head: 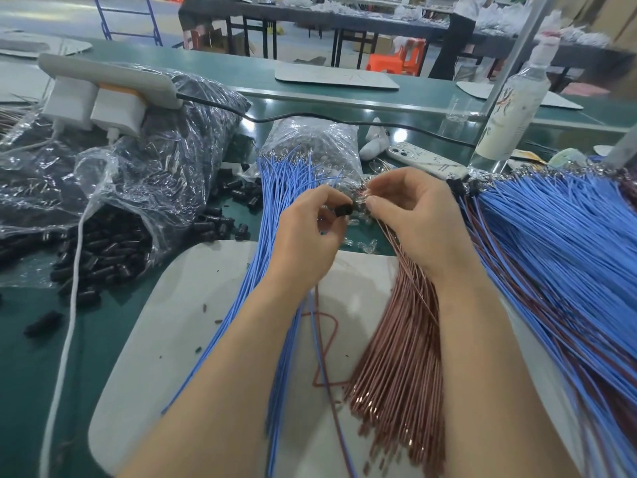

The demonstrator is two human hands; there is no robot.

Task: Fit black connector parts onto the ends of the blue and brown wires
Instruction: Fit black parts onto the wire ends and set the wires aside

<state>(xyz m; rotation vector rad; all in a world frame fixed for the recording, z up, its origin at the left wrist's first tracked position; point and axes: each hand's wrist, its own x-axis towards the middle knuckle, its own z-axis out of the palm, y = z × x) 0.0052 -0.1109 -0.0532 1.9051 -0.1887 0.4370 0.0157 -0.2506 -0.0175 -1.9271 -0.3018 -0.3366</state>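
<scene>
Two bare hands meet over a white mat (193, 305) on the green bench. The left hand (310, 225) pinches one black connector (343, 211) between thumb and fingertips, its open end turned toward the other hand. The right hand (410, 215) has thumb and forefinger closed on the tip of a brown wire (393, 243), held just beside the connector; whether the two touch I cannot tell. A fan of blue wires (275, 270) runs under the left forearm, and a sheaf of brown wires (396, 339) lies beneath the right wrist. Farther right spreads a larger heap of finished wires (551, 253), a few with black ends. Loose black connectors spill from a clear plastic bag (103, 208) at the left, with a white cable (65, 339) crossing them.
</scene>
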